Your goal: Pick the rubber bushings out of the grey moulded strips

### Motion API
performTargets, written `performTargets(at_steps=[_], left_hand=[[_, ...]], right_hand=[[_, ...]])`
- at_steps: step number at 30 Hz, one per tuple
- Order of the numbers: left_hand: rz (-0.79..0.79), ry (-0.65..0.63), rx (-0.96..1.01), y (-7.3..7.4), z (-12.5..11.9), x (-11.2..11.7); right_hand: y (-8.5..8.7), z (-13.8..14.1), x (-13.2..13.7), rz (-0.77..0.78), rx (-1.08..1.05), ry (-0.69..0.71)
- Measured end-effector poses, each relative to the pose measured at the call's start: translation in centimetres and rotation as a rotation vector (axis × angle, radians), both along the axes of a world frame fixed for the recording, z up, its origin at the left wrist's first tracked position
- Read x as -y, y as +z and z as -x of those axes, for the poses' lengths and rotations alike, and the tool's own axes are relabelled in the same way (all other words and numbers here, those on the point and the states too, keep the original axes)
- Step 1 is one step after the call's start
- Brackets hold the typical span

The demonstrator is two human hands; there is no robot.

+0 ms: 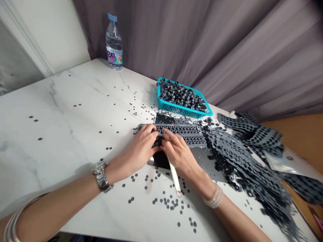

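Both my hands rest on a grey perforated rubber strip (pixel 180 131) lying across a black sheet (pixel 161 159) on the marble table (pixel 63 111). My left hand (pixel 140 148) has its curled fingers over the strip's left end. My right hand (pixel 179 156) presses on the strip's near edge, with a thin white stick (pixel 174 176) tucked under the palm and pointing down toward me. The stick's upper end is hidden by my fingers. Small black discs (pixel 166 201) lie scattered around both hands.
A turquoise plastic basket (pixel 183 110) full of dark rings stands just beyond the strip. A heap of punched grey strips (pixel 242 158) spreads across the right side and over the table edge. A water bottle (pixel 114 43) stands at the far corner, against a grey curtain.
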State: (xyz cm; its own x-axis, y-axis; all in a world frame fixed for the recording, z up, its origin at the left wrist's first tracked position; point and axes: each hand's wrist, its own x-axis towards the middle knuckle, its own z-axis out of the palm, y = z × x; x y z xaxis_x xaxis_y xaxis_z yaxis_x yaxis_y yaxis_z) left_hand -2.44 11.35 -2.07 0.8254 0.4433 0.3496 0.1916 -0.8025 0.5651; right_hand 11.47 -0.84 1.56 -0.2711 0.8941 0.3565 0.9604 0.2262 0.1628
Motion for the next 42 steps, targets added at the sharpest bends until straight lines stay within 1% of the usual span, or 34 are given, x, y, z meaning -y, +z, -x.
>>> performTargets(at_steps=[5, 7, 10, 14, 17, 26, 29, 35, 38, 42], left_hand=[[-0.002, 0.019, -0.032, 0.7, 0.1, 0.4], [0.005, 0.017, -0.034, 0.7, 0.0, 0.4], [0.033, 0.015, -0.029, 0.5, -0.1, 0.2], [0.077, 0.033, -0.019, 0.3, -0.3, 0.1], [0.085, 0.047, -0.017, 0.3, -0.4, 0.1], [0.088, 0.051, -0.050, 1.0, -0.2, 0.3], [0.089, 0.050, -0.040, 0.9, -0.2, 0.2], [0.087, 0.047, -0.011, 0.6, -0.2, 0.1], [0.064, 0.039, -0.010, 0.3, -0.2, 0.1], [0.044, 0.017, -0.029, 0.2, -0.1, 0.1]], right_hand=[[-0.1, -1.9, 0.3, -0.111, -0.039, -0.293], [-0.2, -2.6, 0.8, -0.125, -0.090, -0.324], [-0.3, -2.5, 1.7, -0.138, -0.149, -0.246], [-0.4, -1.0, 2.6, -0.116, -0.194, -0.028], [-0.6, -0.1, 3.0, -0.112, -0.208, 0.041], [-0.2, 0.0, 2.5, -0.095, -0.172, 0.062], [0.0, 0.1, 2.4, -0.083, -0.186, 0.076], [-0.2, 0.0, 2.3, -0.058, -0.182, 0.046], [-0.2, 0.2, 2.1, -0.019, -0.127, 0.036], [0.0, 0.8, 1.9, 0.028, 0.027, 0.014]])
